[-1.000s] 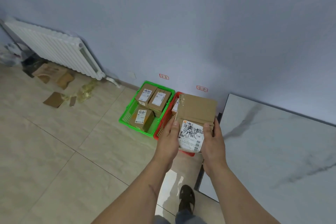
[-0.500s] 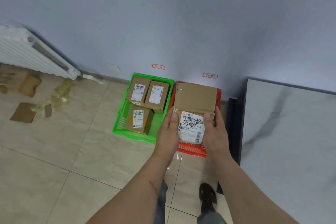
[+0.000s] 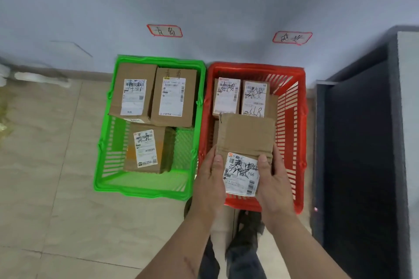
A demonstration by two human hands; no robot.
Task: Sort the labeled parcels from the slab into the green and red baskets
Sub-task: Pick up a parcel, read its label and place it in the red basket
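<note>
I hold a flat brown cardboard parcel (image 3: 246,135) with a white scribbled label over the red basket (image 3: 292,124). My left hand (image 3: 209,179) grips its near left edge and my right hand (image 3: 273,182) its near right edge, thumbs on top. Two labeled parcels (image 3: 241,97) lie at the back of the red basket, partly hidden by the held one. The green basket (image 3: 106,149) to its left holds three labeled boxes (image 3: 154,97).
Both baskets stand on the tiled floor against a blue-grey wall with two red-framed paper signs (image 3: 164,30) above them. A dark base under the slab (image 3: 408,120) rises at the right. My legs and shoes (image 3: 249,222) are below the hands.
I have stepped closer and lean over the baskets, which now look much larger. The held parcel has moved down over the red basket; both hands keep their grip.
</note>
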